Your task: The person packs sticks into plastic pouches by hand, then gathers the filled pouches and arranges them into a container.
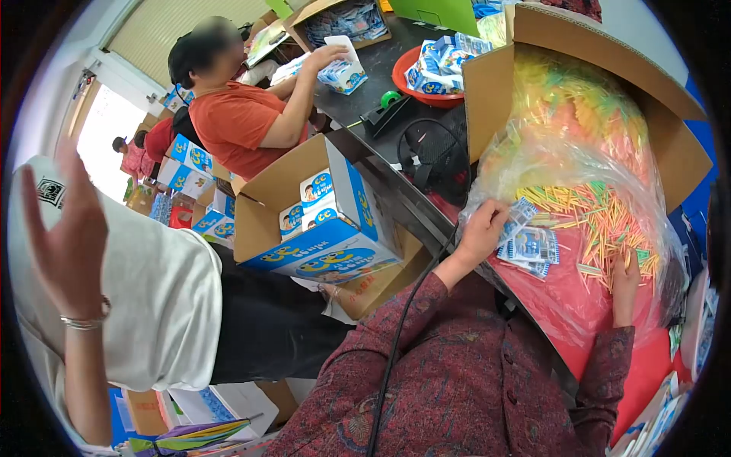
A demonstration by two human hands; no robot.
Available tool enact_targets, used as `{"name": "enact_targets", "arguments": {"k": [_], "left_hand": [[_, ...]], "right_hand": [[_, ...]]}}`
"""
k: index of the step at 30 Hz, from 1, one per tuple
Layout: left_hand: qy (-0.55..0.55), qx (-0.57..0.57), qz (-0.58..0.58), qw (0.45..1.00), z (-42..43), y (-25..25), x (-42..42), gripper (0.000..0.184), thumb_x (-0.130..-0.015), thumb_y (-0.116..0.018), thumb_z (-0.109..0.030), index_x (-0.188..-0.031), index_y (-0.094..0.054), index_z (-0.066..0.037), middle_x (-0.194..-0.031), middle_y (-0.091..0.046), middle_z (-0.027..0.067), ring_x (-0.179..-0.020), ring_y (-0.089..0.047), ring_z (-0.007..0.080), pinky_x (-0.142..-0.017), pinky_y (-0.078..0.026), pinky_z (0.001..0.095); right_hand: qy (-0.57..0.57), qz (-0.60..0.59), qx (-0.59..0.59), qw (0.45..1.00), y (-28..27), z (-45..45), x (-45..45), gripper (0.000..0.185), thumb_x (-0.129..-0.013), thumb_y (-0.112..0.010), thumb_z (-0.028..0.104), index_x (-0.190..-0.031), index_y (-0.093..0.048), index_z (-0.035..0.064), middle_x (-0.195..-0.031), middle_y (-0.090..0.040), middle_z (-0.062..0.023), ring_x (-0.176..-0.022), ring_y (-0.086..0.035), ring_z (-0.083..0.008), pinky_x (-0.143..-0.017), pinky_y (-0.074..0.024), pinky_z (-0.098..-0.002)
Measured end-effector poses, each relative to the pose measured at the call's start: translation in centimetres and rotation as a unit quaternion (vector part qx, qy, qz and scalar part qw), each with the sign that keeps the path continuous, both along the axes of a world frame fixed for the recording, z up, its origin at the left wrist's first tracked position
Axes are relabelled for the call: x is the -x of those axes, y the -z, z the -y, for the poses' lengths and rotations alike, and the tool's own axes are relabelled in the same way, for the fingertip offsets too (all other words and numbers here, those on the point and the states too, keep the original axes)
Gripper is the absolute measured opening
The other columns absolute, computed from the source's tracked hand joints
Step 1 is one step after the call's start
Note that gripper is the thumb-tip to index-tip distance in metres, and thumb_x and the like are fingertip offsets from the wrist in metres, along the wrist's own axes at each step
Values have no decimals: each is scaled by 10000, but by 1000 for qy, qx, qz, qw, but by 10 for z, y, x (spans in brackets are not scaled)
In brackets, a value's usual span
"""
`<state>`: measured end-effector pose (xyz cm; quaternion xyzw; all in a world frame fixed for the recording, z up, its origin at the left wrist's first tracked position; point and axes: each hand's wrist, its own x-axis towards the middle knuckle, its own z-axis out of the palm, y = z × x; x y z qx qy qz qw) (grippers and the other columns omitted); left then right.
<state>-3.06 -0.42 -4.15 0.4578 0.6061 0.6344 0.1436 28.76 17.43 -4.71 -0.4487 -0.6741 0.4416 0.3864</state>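
My left hand pinches a small clear-and-blue printed packet near the table's front edge. Just below it, several similar blue-and-white packets lie in a small heap on the red surface. My right hand is at the near edge of a spread of thin coloured sticks, its fingers closed around a few of them; the fingertips are partly hidden. Yellow, pink and green sticks spill from a clear plastic bag inside a large open cardboard box tipped towards me.
An open carton with small printed boxes stands left of the table. A red basin of packets and a black tape dispenser are farther back. A co-worker in orange handles a box; another person in white stands close left, hand raised.
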Motion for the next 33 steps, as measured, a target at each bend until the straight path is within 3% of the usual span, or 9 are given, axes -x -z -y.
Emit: {"name": "enact_targets", "arguments": {"k": [2,5,9,19,22,26,33], "left_hand": [[-4,2,6,1000,1,0,-1,35,-887,-563,-22,-881,-529,-15,-764,-568,69,-722,-531,123,-658,-441,269],[-8,-1,-7,1000,1,-3,-2,36,-887,-565,-22,-884,-529,-15,-759,-565,70,-716,-529,120,-653,-441,269],[-9,5,-17,1000,2,-4,-1,40,-885,-567,-21,-885,-528,-15,-755,-565,71,-709,-530,124,-649,-443,271],[-9,-7,-21,1000,2,-6,-1,45,-877,-574,-16,-882,-529,-11,-768,-574,81,-720,-547,138,-660,-448,269],[9,20,-15,1000,3,-4,0,36,-880,-555,-11,-879,-521,-1,-853,-616,129,-773,-590,223,-711,-465,302],[5,1,-10,1000,1,-1,-1,25,-881,-558,-5,-885,-533,-5,-789,-579,69,-743,-547,137,-682,-448,266],[10,-20,-17,1000,1,-6,-3,22,-882,-555,-3,-888,-533,-5,-792,-576,72,-747,-545,141,-687,-447,265]], "right_hand": [[-6,4,25,1000,-4,3,5,176,-946,-517,109,-1092,-570,25,-710,-504,32,-594,-430,-42,-516,-358,-213],[2,39,-121,992,2,2,10,169,-971,-510,144,-1050,-596,22,-678,-492,40,-558,-418,-39,-496,-344,-206],[-1,31,-25,999,-2,4,9,209,-983,-510,195,-1009,-614,16,-655,-487,40,-542,-414,-38,-486,-335,-202],[-16,-13,21,1000,-11,8,11,247,-997,-486,261,-939,-601,51,-628,-462,48,-525,-389,-30,-476,-311,-192],[-7,-36,17,999,-17,10,12,248,-997,-484,270,-903,-588,65,-626,-453,51,-527,-382,-25,-480,-301,-190],[-1,-71,-31,997,-16,4,5,249,-995,-488,276,-864,-570,81,-625,-445,55,-541,-377,-22,-492,-287,-191],[106,-119,52,986,-21,-1,-8,332,-1004,-446,343,-812,-524,83,-668,-463,39,-593,-388,-44,-537,-306,-211]]}}
